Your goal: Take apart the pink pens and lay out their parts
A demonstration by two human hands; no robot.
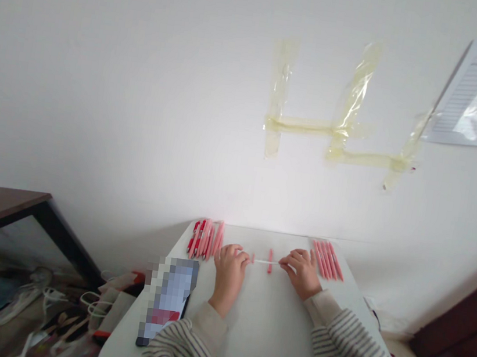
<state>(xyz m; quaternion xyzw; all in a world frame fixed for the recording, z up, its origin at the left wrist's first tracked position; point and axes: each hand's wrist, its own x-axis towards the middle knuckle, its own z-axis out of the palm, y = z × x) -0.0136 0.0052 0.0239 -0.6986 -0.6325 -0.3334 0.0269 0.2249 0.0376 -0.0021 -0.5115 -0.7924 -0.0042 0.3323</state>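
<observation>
In the head view my left hand [228, 271] pinches a small pink pen part [253, 258] between thumb and fingertips. A thin white stick, which looks like a pen refill [260, 261], runs level from there to my right hand [302, 273], whose closed fingertips grip its other end. Between the hands, a pink pen barrel [269, 269] lies on the white table, with the refill crossing above it. Left of my left hand is a row of pink and red pens [201, 241]. Several pink pen barrels [328, 260] lie side by side beyond my right hand.
A phone [175, 293], its screen blurred, lies along the left side of the white table [270, 335]. The wall stands directly behind the table. Bags [116, 309] and clutter fill the floor at left, beside a dark-framed desk [3, 194].
</observation>
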